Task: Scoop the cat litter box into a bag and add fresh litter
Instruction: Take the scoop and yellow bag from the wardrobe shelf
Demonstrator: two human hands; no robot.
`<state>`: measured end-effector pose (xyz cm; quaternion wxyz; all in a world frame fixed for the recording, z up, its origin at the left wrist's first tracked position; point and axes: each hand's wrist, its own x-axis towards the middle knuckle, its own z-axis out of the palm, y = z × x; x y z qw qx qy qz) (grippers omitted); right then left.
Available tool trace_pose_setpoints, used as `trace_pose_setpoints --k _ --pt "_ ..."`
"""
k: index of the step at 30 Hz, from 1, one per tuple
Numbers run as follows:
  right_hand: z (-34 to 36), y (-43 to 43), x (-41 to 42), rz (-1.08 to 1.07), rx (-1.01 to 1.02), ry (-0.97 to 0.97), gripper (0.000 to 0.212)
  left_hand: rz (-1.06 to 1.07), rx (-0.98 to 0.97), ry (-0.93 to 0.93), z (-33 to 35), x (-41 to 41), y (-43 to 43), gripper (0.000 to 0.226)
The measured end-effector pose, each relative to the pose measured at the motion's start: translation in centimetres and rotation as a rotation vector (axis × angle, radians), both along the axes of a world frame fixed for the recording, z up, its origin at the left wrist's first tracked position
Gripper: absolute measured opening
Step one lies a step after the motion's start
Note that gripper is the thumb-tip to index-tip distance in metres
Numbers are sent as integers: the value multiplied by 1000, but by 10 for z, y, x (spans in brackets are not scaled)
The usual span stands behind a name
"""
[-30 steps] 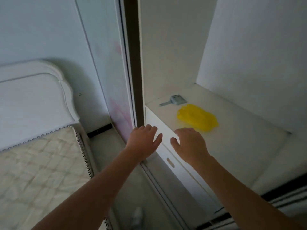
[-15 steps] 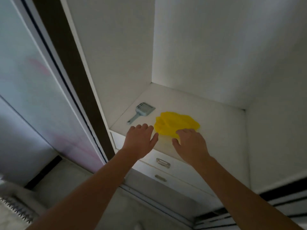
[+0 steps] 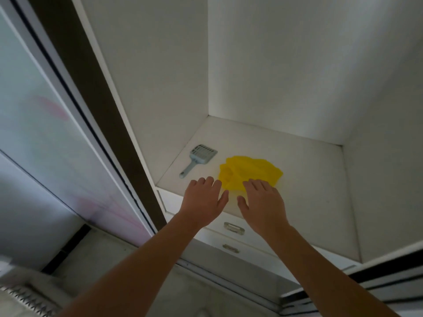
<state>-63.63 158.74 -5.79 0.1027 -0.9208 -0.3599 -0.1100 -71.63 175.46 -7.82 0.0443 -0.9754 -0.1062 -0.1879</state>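
Observation:
A crumpled yellow plastic bag (image 3: 251, 171) lies on the white shelf (image 3: 309, 202) inside an open wardrobe. To its left lies a small grey-blue litter scoop (image 3: 200, 156), slotted head toward the back, handle toward the front. My left hand (image 3: 203, 201) hovers palm down at the shelf's front edge, fingers straight, just short of the scoop's handle and holding nothing. My right hand (image 3: 263, 202) reaches over the shelf with its fingertips at the near edge of the bag, fingers extended; I cannot tell whether they touch it. No litter box shows.
Two white drawers with metal recessed handles (image 3: 234, 227) sit under the shelf. A sliding door (image 3: 45, 133) and its dark frame (image 3: 96, 106) stand to the left. The wardrobe's side walls close in the shelf. A bed corner (image 3: 20, 296) shows at the lower left.
The view swung right from the bed and closed in on the wardrobe shelf. Both hands moved forward over the shelf's front edge toward the scoop and the yellow bag.

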Motion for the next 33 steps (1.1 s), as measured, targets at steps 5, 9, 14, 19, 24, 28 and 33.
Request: trace_pose_setpoints --k 5,9,14,19,24,28,33 --pt "-13 5 -5 9 41 41 44 22 -10 29 5 -3 -1 49" --pt "-18 12 -8 -17 47 85 44 -13 -14 42 -1 -4 6 49" --pt "-19 32 -3 -36 57 27 41 -31 -6 16 -6 12 36 48" --pt "-16 83 1 -138 57 31 39 -96 4 -5 -12 28 88 44" --pt "-17 129 -2 -217 42 47 40 -139 -62 10 -23 45 140 47" --pt "-14 146 -3 -246 13 76 41 -64 -197 93 -27 62 161 55" --pt "-4 154 5 -248 -11 55 39 -63 -217 146 -33 79 162 61"
